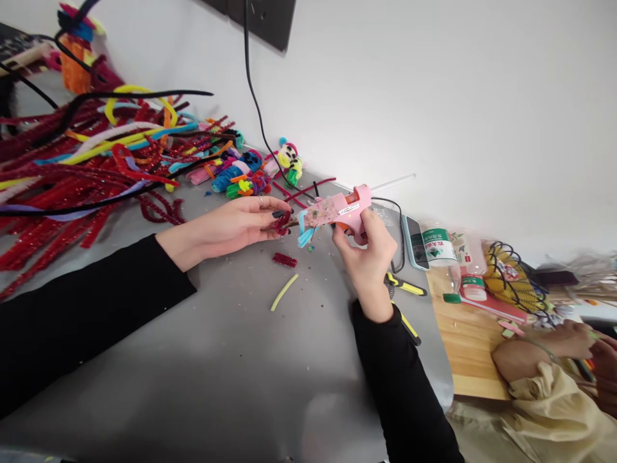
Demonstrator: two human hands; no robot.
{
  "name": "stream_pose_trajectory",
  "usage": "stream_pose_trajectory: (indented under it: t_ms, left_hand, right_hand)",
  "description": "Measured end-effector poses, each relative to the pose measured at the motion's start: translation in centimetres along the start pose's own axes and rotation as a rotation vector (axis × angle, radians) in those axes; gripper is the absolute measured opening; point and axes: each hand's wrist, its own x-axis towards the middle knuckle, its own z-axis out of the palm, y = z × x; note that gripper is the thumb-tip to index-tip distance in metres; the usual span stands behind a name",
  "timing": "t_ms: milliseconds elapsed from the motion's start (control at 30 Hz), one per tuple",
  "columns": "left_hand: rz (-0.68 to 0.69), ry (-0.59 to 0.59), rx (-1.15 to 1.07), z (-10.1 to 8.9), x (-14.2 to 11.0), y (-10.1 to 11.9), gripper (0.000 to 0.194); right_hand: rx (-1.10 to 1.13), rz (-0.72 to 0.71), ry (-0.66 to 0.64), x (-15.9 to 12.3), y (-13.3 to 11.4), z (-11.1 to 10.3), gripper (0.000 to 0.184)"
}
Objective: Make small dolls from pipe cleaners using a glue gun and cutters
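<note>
My right hand (369, 251) is wrapped round the handle of a pink hot glue gun (332, 209), its nozzle pointing left. A clear glue stick (393, 182) juts from the gun's back end, and a light blue tuft (306, 236) hangs near its front. Between the fingertips of my left hand (241, 222) is a dark red, curled pipe cleaner piece (281, 222), right at the nozzle tip; whether they touch I cannot tell. Below, on the grey table mat (231, 360), lie a short dark red pipe cleaner piece (285, 260) and a pale yellow-green strip (284, 292).
A heap of pipe cleaners (96, 167) covers the left, with small pipe cleaner figures (241, 170) along the wall. Yellow-handled pliers (407, 321), a phone (414, 241) and plastic bottles (441, 251) stand or lie right. Another person's arm (530, 354) is at far right.
</note>
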Motion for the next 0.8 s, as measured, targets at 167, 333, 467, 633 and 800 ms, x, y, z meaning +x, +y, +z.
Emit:
stream_pose_trajectory:
  t_ms: [167,333,467,633,800]
  left_hand:
    - [-0.068,0.003,-0.1,0.13,-0.14,0.21,0.017]
    - [-0.092,0.034,-0.091,0.32,-0.15,0.54,0.016]
    - [-0.089,0.061,-0.074,0.51,-0.13,0.61,0.016]
    - [-0.093,0.048,-0.053,0.4,0.03,0.31,0.016]
    - [-0.094,0.027,-0.028,0.01,0.22,-0.06,0.013]
  right_hand:
    - [0.016,-0.035,0.028,0.08,0.0,0.12,0.022]
    - [0.023,-0.065,0.028,0.1,0.11,0.17,0.021]
    - [0.0,-0.055,0.026,0.05,0.21,0.12,0.018]
    - [0.02,-0.072,0.033,0.0,0.07,0.22,0.015]
    - [0.028,-0.094,0.021,-0.1,-0.09,0.42,0.011]
